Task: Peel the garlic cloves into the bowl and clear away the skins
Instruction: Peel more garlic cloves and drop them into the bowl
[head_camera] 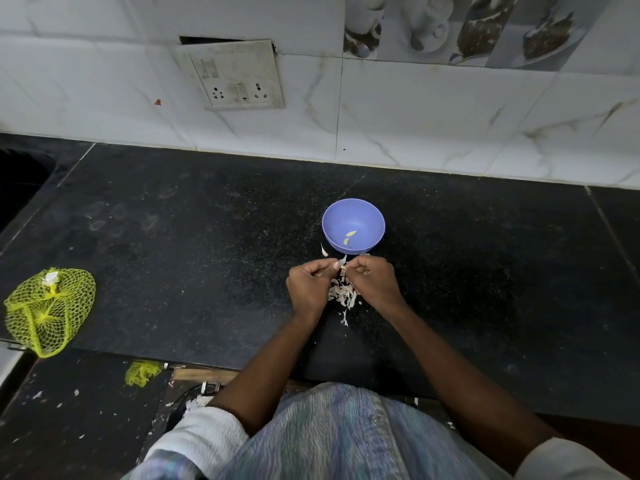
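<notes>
A small blue bowl (353,216) stands on the black counter with two peeled garlic cloves (349,237) inside. Just in front of it my left hand (310,285) and my right hand (374,280) are held close together, fingers curled, pinching a garlic clove (342,266) between them with a strip of skin sticking up. Most of the clove is hidden by my fingers. A pile of white garlic skins (343,294) lies on the counter beneath and between my hands. One loose skin (324,251) lies left of the bowl.
A yellow mesh bag (48,310) lies at the counter's left front edge, with a scrap of yellow mesh (142,373) below it. A tiled wall with a socket plate (239,76) backs the black counter (173,237). Skin bits dot the floor.
</notes>
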